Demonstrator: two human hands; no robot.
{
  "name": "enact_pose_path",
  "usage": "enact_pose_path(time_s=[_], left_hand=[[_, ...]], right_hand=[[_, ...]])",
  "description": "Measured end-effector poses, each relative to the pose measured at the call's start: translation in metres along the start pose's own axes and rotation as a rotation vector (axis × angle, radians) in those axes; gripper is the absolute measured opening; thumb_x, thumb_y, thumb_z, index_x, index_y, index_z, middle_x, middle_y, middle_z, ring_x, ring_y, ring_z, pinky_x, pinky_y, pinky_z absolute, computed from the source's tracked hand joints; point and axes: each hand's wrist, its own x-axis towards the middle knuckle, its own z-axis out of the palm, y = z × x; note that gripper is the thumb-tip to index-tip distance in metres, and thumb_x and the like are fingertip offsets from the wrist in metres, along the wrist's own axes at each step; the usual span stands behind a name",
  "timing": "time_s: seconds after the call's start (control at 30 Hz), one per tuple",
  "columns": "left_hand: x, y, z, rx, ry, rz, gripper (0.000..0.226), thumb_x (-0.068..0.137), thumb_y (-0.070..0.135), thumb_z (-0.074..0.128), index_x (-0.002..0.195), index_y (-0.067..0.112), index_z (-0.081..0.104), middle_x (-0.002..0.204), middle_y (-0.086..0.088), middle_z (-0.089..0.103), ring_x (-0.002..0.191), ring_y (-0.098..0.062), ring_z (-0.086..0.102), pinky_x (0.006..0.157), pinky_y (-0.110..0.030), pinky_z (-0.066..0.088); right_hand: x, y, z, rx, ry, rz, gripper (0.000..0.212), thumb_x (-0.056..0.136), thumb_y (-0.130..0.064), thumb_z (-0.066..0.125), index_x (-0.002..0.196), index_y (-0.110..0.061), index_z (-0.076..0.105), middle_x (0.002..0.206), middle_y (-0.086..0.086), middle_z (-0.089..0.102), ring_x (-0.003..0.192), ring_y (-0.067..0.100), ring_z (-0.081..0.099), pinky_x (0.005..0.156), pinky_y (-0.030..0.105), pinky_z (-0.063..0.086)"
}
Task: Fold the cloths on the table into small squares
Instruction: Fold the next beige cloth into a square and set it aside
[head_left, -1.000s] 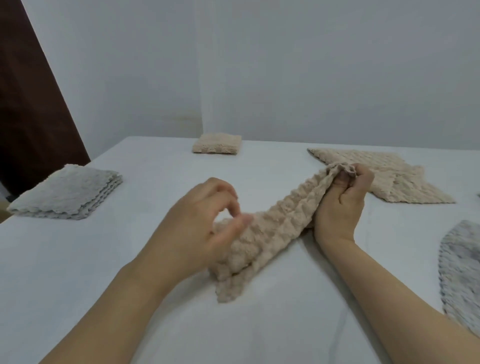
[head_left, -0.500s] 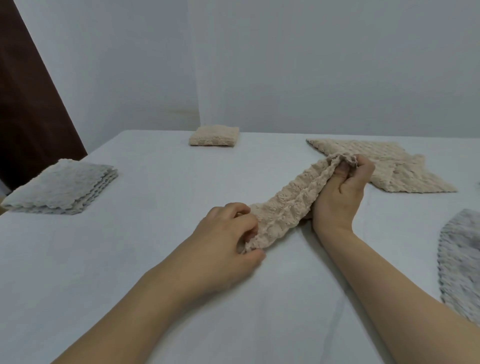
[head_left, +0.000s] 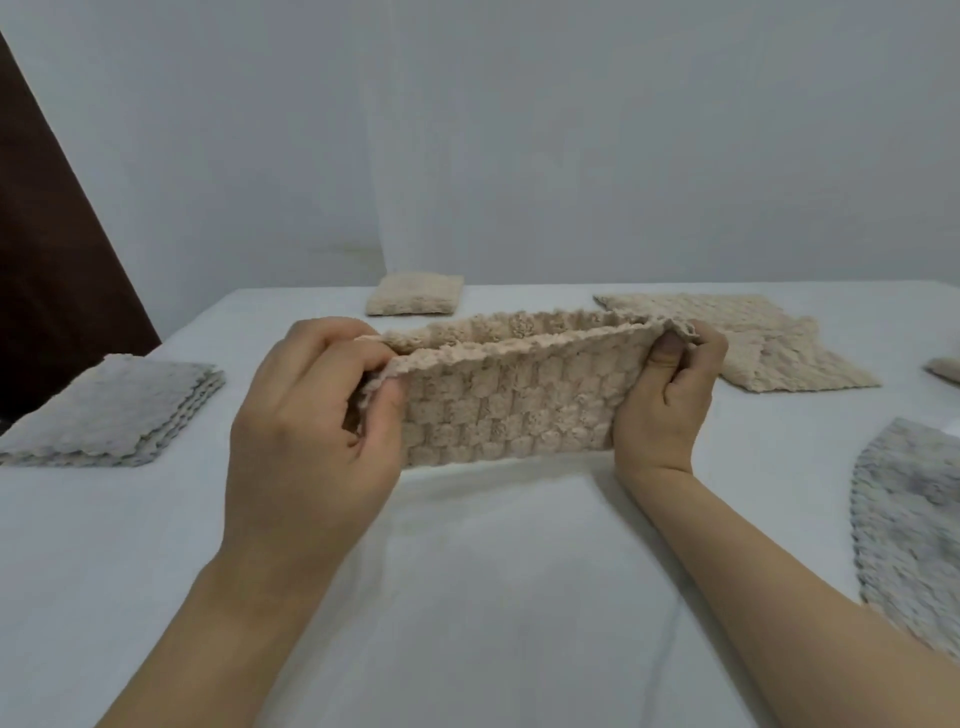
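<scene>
A beige textured cloth (head_left: 511, 402), doubled over into a long strip, hangs stretched between my two hands just above the white table (head_left: 493, 597). My left hand (head_left: 317, 421) pinches its left end with curled fingers and thumb. My right hand (head_left: 667, 395) pinches the upper right corner, thumb facing me. The strip's two top edges gape slightly apart.
A folded beige square (head_left: 415, 295) lies at the table's far edge. Unfolded beige cloths (head_left: 753, 340) lie at the back right. A stack of folded grey cloths (head_left: 111, 413) sits at the left. A grey cloth (head_left: 906, 525) lies spread at the right edge. A dark door stands far left.
The cloth was lying slanted on the table with only my right hand holding it. My left hand took hold of the near end, and both hands lifted it and pulled it level.
</scene>
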Motion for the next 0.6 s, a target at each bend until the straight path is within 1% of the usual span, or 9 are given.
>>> enact_pose_path(time_s=[0.1, 0.17, 0.23, 0.3, 0.33, 0.37, 0.43, 0.53, 0.6], left_hand=[[0.001, -0.001, 0.0, -0.015, -0.002, -0.033, 0.008, 0.086, 0.011, 0.064, 0.083, 0.005, 0.068, 0.095, 0.0, 0.06, 0.079, -0.023, 0.059, 0.065, -0.041, 0.051], [0.002, -0.004, -0.001, -0.017, -0.043, -0.098, 0.011, 0.085, 0.015, 0.066, 0.076, 0.01, 0.065, 0.09, 0.004, 0.059, 0.071, -0.02, 0.057, 0.062, -0.039, 0.049], [0.004, -0.01, -0.001, -0.022, -0.092, -0.179, 0.013, 0.086, 0.013, 0.067, 0.073, 0.013, 0.062, 0.086, 0.006, 0.058, 0.071, -0.012, 0.056, 0.064, -0.03, 0.047], [0.006, -0.019, 0.0, -0.01, -0.135, -0.251, 0.013, 0.088, 0.011, 0.064, 0.076, 0.015, 0.062, 0.085, 0.006, 0.058, 0.074, -0.006, 0.055, 0.066, -0.015, 0.042], [0.005, -0.025, 0.003, 0.001, -0.144, -0.278, 0.012, 0.09, 0.012, 0.062, 0.079, 0.016, 0.063, 0.087, 0.006, 0.058, 0.075, -0.004, 0.054, 0.066, -0.011, 0.039], [0.003, -0.031, 0.006, 0.018, -0.145, -0.298, 0.011, 0.093, 0.014, 0.06, 0.083, 0.015, 0.064, 0.088, 0.006, 0.058, 0.074, -0.005, 0.053, 0.065, -0.011, 0.037], [-0.002, -0.043, 0.016, 0.051, -0.125, -0.337, 0.011, 0.096, 0.015, 0.056, 0.088, 0.014, 0.063, 0.091, 0.004, 0.058, 0.074, -0.007, 0.049, 0.066, -0.015, 0.033], [-0.01, -0.059, 0.036, 0.022, -0.117, -0.439, 0.012, 0.099, 0.017, 0.051, 0.093, 0.014, 0.061, 0.095, 0.002, 0.059, 0.085, -0.01, 0.051, 0.073, -0.015, 0.031], [-0.013, -0.071, 0.05, -0.028, -0.169, -0.558, 0.012, 0.099, 0.019, 0.051, 0.095, 0.013, 0.062, 0.097, 0.001, 0.061, 0.091, -0.012, 0.053, 0.074, -0.015, 0.031]], right_hand=[[-0.003, -0.001, 0.002, -0.029, -0.048, 0.04, 0.021, 0.105, -0.018, 0.033, 0.119, -0.006, 0.043, 0.071, -0.013, 0.042, 0.061, -0.013, 0.047, 0.056, 0.006, 0.034], [-0.001, 0.0, 0.001, -0.071, -0.089, 0.077, 0.02, 0.105, -0.025, 0.033, 0.117, -0.012, 0.043, 0.071, -0.013, 0.044, 0.059, -0.011, 0.048, 0.053, 0.009, 0.034], [0.002, 0.003, 0.0, -0.157, -0.162, 0.11, 0.015, 0.104, -0.029, 0.034, 0.109, -0.018, 0.043, 0.07, -0.011, 0.048, 0.06, -0.005, 0.049, 0.054, 0.014, 0.035], [0.003, 0.008, -0.001, -0.244, -0.238, 0.132, 0.016, 0.103, -0.032, 0.035, 0.104, -0.019, 0.044, 0.07, -0.006, 0.052, 0.061, 0.003, 0.049, 0.056, 0.023, 0.037], [0.003, 0.011, -0.001, -0.277, -0.28, 0.142, 0.017, 0.103, -0.033, 0.035, 0.103, -0.019, 0.045, 0.071, -0.003, 0.053, 0.062, 0.007, 0.049, 0.056, 0.027, 0.037], [0.003, 0.014, -0.001, -0.304, -0.327, 0.155, 0.019, 0.103, -0.034, 0.035, 0.103, -0.018, 0.046, 0.072, -0.001, 0.055, 0.064, 0.012, 0.051, 0.056, 0.03, 0.037], [0.002, 0.018, 0.0, -0.346, -0.397, 0.178, 0.022, 0.102, -0.036, 0.036, 0.104, -0.018, 0.047, 0.075, 0.001, 0.058, 0.067, 0.016, 0.054, 0.057, 0.029, 0.038], [0.002, 0.021, 0.002, -0.362, -0.406, 0.194, 0.023, 0.101, -0.039, 0.037, 0.105, -0.019, 0.048, 0.077, 0.0, 0.059, 0.07, 0.016, 0.055, 0.057, 0.029, 0.037], [0.003, 0.023, 0.002, -0.361, -0.396, 0.204, 0.023, 0.1, -0.039, 0.038, 0.104, -0.019, 0.049, 0.077, -0.001, 0.057, 0.071, 0.019, 0.055, 0.058, 0.031, 0.036]])
